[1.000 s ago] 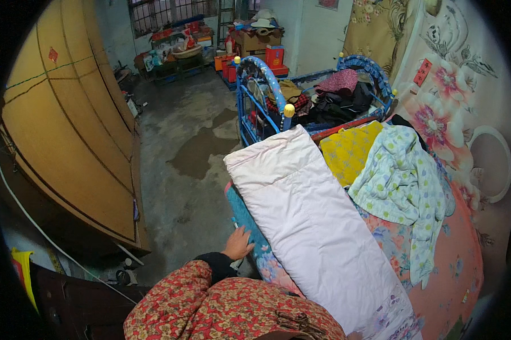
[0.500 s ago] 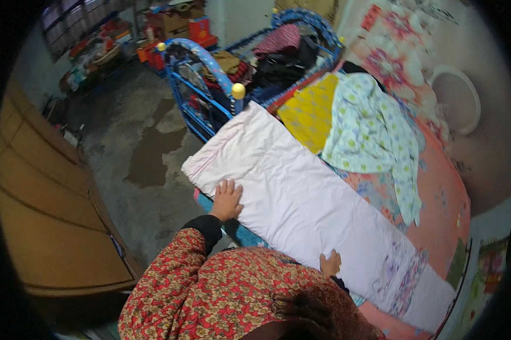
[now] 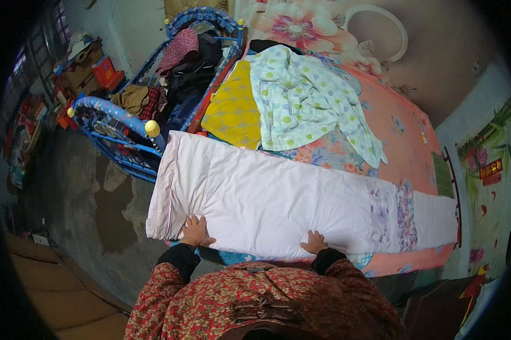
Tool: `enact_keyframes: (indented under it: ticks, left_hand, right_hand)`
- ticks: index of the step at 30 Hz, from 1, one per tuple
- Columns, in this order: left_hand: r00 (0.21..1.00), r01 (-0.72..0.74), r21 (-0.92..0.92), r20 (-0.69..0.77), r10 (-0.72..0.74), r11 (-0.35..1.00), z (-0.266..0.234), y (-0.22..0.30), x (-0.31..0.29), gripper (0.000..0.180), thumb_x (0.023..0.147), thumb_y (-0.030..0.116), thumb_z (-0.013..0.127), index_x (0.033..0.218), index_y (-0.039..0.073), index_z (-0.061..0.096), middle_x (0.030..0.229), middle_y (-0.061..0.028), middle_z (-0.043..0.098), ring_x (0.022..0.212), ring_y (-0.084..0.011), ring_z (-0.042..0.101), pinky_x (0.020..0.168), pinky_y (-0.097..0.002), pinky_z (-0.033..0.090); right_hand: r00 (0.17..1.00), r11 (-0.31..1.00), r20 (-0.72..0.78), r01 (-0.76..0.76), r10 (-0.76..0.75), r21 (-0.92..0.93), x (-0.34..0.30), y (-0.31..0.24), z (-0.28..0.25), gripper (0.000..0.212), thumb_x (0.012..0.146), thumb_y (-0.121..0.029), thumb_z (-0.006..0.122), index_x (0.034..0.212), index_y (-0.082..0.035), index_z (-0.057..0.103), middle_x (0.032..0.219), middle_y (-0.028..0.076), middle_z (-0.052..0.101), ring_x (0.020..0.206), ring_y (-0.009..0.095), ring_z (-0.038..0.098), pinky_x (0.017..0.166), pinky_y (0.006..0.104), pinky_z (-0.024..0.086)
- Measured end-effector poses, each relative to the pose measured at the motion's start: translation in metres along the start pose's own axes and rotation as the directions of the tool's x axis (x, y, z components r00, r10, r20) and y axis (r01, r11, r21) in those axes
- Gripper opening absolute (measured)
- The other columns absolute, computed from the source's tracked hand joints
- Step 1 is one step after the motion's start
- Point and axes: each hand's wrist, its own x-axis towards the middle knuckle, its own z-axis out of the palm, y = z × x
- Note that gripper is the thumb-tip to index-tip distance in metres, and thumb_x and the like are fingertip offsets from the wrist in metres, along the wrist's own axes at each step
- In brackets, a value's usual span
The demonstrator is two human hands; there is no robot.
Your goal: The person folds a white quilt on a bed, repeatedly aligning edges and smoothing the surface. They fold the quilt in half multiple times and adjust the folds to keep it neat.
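Note:
A pale pink quilt (image 3: 278, 198), folded into a long strip, lies across the near side of the bed, with a purple floral band towards its right end. My left hand (image 3: 196, 231) rests on its near edge by the left end, fingers spread. Further right along the same edge, my right hand (image 3: 314, 242) presses down with its fingers apart. Beyond the quilt lie a yellow patterned cloth (image 3: 233, 107) and a white dotted garment (image 3: 292, 99) with green and blue spots.
The bed has a coral floral sheet (image 3: 389, 113). At its far left stands a blue metal-framed cot (image 3: 119, 150) with yellow knobs, heaped with dark clothes (image 3: 190, 79). Boxes (image 3: 85, 79) stand further back. A wooden panel (image 3: 45, 294) is at the lower left, beside a concrete floor (image 3: 68, 181).
My view has turned to the right, so the quilt now runs nearly level across it. My right hand has come further into sight. Both hands stay on the quilt's near edge.

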Motion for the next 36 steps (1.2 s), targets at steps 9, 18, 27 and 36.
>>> enact_keyframes:
  ticks: [9,18,27,36]
  left_hand:
    - [1.000,0.000,0.082,0.027,-0.003,0.997,0.005,-0.001,0.015,0.106,0.055,0.055,0.078,0.137,0.006,0.031,0.140,-0.0308,0.025,0.130,-0.0496,0.022,0.098,-0.0585,0.033]
    - [0.995,-0.022,0.062,0.101,0.016,0.998,-0.003,-0.003,0.022,0.088,0.056,0.053,0.078,0.126,0.007,0.047,0.128,-0.0261,0.045,0.120,-0.0423,0.042,0.095,-0.0470,0.041]
    - [0.609,-0.792,-0.269,-0.293,0.737,0.548,-0.176,0.111,-0.004,0.051,0.089,0.034,0.057,0.126,0.000,0.048,0.119,-0.0206,0.055,0.111,-0.0324,0.053,0.094,-0.0374,0.041]
    - [-0.598,-0.363,-0.751,-0.267,0.756,-0.552,-0.277,0.255,-0.212,0.043,0.086,0.020,0.062,0.120,-0.004,0.051,0.120,-0.0215,0.054,0.113,-0.0336,0.051,0.098,-0.0393,0.038]
  right_hand:
    - [0.997,0.998,-0.044,0.065,-0.066,-0.024,-0.008,-0.002,-0.011,0.077,0.077,-0.050,0.062,0.134,-0.006,0.035,0.133,0.019,0.035,0.121,0.040,0.033,0.090,0.0590,0.035]
    - [0.967,0.986,-0.209,0.125,-0.145,-0.107,-0.004,0.011,0.013,0.076,0.076,-0.054,0.061,0.130,-0.005,0.038,0.127,0.019,0.039,0.116,0.039,0.037,0.084,0.0595,0.038]
    - [0.977,0.987,-0.164,0.117,-0.135,-0.113,0.008,0.013,0.015,0.076,0.076,-0.057,0.060,0.129,-0.006,0.040,0.124,0.019,0.041,0.113,0.038,0.039,0.085,0.0587,0.036]
    - [0.987,0.996,-0.152,0.032,-0.044,-0.080,0.009,0.005,0.019,0.075,0.076,-0.049,0.062,0.134,-0.009,0.037,0.129,0.019,0.038,0.119,0.041,0.034,0.088,0.0620,0.033]
